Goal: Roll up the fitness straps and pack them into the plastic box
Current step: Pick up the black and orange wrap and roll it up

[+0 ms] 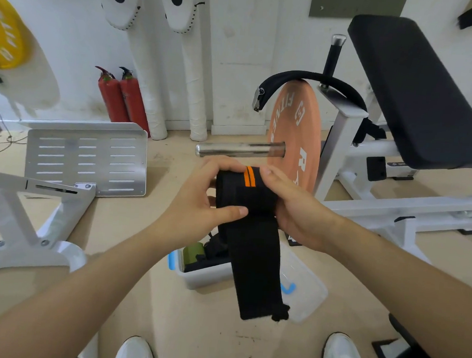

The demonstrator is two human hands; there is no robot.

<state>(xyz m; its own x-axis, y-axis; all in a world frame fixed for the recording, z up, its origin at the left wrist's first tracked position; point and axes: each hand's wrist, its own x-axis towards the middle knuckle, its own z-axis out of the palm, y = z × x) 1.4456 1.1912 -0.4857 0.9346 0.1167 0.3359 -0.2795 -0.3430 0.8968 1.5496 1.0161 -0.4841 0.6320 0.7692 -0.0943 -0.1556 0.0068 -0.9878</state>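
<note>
a: where's the strap at right now?

b: the black strap (244, 196) with the orange stripes is up in the air between both hands, part rolled. the rolled bit is at the top, and a long loose tail hangs straight down from it in front of the plastic box (203, 277) on the floor.

a: and the grip?

b: left hand (197, 195) is curled round the left end of the roll, thumb laid across the front. right hand (294, 213) wraps the right end, thumb on top. both are gripping it, neither is loose.

a: tips for the rolling?

b: i'd pinch the core tight with one hand, turn with the other, and let the tail feed in flat so the edges line up. if they wander, the roll goes cone shaped and probably won't sit neat in the box. a little pull on the tail before each turn should help.

a: box ready?

b: it's open. what looks like its clear lid (307, 295) lies just beside it, and there's already a green roll (192, 252) plus some dark stuff inside. room looks tight-ish, so go for a compact roll. the orange weight plate (296, 132) behind the hands isn't in the way.
</note>
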